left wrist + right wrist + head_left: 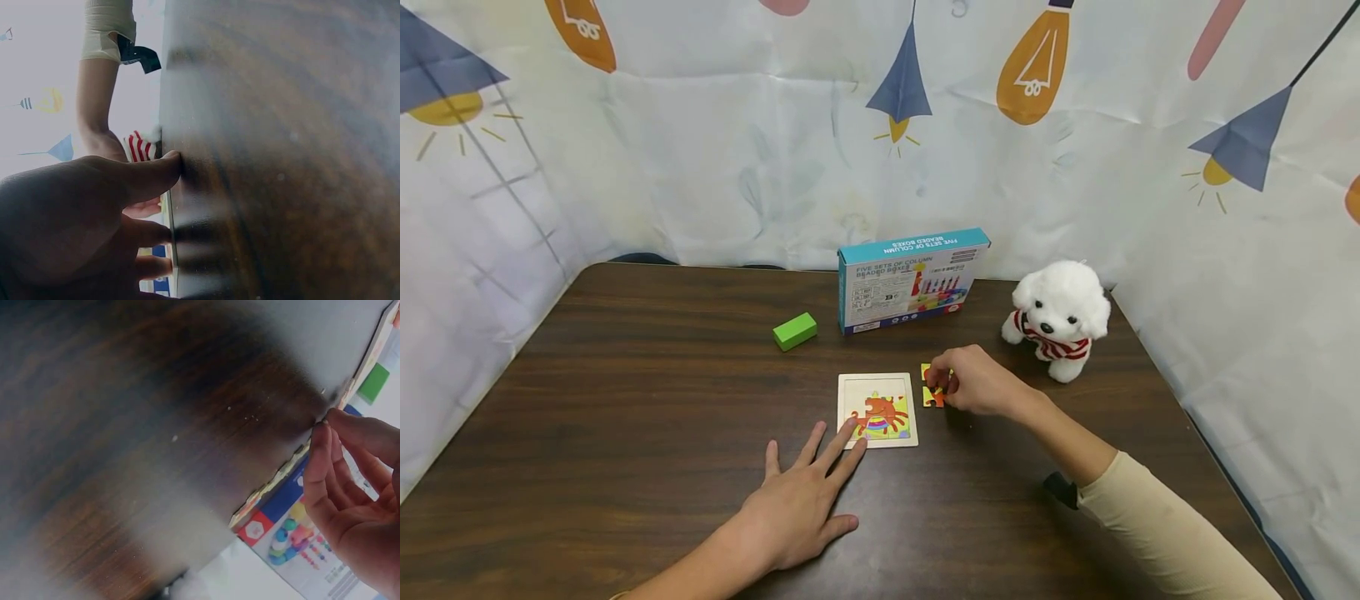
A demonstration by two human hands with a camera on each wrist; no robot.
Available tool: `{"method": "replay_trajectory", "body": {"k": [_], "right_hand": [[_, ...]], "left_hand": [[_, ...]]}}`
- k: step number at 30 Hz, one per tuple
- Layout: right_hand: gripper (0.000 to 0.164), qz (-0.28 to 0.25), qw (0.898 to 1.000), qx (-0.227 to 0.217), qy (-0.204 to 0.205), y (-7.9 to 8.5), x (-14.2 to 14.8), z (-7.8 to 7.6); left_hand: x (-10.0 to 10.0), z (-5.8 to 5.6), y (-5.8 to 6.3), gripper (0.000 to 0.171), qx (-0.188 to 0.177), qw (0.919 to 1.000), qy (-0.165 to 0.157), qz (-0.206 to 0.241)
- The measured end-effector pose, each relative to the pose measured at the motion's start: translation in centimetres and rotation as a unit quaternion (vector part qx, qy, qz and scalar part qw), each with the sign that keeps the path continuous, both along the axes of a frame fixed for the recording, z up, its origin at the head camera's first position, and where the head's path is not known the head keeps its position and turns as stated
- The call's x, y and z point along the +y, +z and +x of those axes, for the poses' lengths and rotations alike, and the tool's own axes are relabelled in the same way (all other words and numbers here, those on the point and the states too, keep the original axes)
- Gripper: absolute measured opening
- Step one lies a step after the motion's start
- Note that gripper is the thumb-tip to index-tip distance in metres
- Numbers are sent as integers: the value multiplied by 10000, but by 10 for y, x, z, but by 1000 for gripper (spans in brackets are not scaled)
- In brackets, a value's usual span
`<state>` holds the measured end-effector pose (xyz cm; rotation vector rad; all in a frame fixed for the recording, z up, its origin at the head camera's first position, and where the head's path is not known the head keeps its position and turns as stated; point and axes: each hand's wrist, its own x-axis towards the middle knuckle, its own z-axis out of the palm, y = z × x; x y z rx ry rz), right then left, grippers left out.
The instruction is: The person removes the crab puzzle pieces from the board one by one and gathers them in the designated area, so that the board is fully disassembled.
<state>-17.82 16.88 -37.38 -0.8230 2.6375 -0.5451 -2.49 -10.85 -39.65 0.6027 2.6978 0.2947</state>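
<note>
A square wooden jigsaw tray [876, 380] lies on the table, with a red animal on yellow partly filling it. My left hand [797, 504] is spread flat, its fingertips resting on the tray's lower left edge and the thumb out to the side. Right of the tray lie loose puzzle pieces [931, 400] in yellow and red. Over them is my right hand [977, 383]; its thumb and index finger pinch a puzzle piece, mostly hidden by the fingertips. In the right wrist view, more pieces [269, 490] lie flat in a row beside that hand [359, 506].
A green block [794, 331] lies behind the tray to the left. Behind it stands a blue and white box [910, 279]. At the right back stands a white plush dog [1063, 304] in a striped garment. A patterned cloth [737, 150] hangs behind the dark wooden table [625, 400].
</note>
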Motion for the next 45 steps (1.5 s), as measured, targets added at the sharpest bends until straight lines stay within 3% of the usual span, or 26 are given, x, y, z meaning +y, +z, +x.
{"method": "replay_trajectory", "body": {"k": [29,45], "right_hand": [[20,37,9996,257,58,-1,1,1],[24,-157,9988,242,387,6,-32,10]], "left_hand": [[0,-1,-1,86,-67,10000,6,4],[-1,0,0,86,42,10000,-50,33]]}}
